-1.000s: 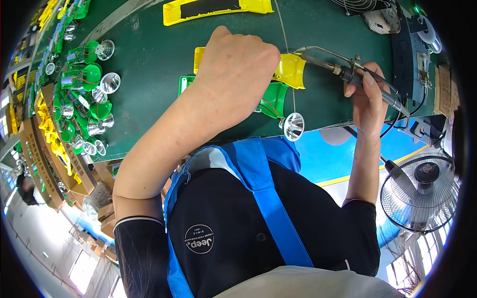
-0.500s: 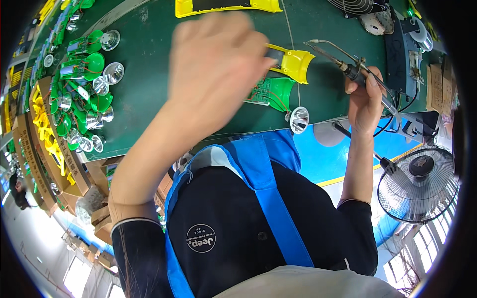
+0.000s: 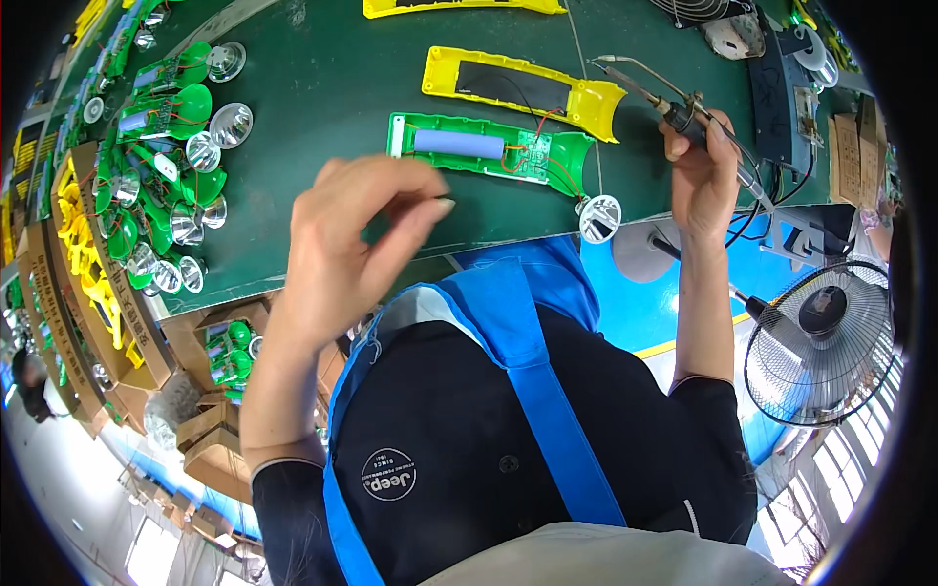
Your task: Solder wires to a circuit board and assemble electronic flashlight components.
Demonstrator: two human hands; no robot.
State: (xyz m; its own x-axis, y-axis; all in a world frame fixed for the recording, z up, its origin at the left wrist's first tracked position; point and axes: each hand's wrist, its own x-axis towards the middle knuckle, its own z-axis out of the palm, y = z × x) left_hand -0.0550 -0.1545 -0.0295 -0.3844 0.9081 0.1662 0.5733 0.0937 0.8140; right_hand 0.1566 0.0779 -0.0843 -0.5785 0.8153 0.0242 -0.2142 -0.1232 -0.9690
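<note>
My right hand [image 3: 702, 171] grips a soldering iron [image 3: 692, 127] with a thin bent tube along its tip, held above the bench to the right of the housings. Near the bench's front edge, my left hand [image 3: 357, 239] holds nothing, its thumb and forefinger curved and slightly apart. Just beyond it lies a green flashlight housing half [image 3: 562, 156] with a purple battery cell [image 3: 459, 144], a circuit board [image 3: 532, 154] and thin wires. A silver reflector [image 3: 600, 219] hangs by wires from its right end. Behind it rests a yellow housing half [image 3: 596, 105] with a black panel, a wire running between the two.
Several green housings with reflectors [image 3: 232, 126] crowd the green bench's [image 3: 322, 88] left side. Another yellow shell [image 3: 464, 8] lies at the far edge. Boxes of yellow parts [image 3: 93, 264] stand left. A dark control box [image 3: 782, 107] and a fan [image 3: 821, 342] are at right.
My left hand has drawn back toward me and left, uncovering the green and yellow housings. My right hand keeps its grip on the soldering iron, shifted slightly left and up.
</note>
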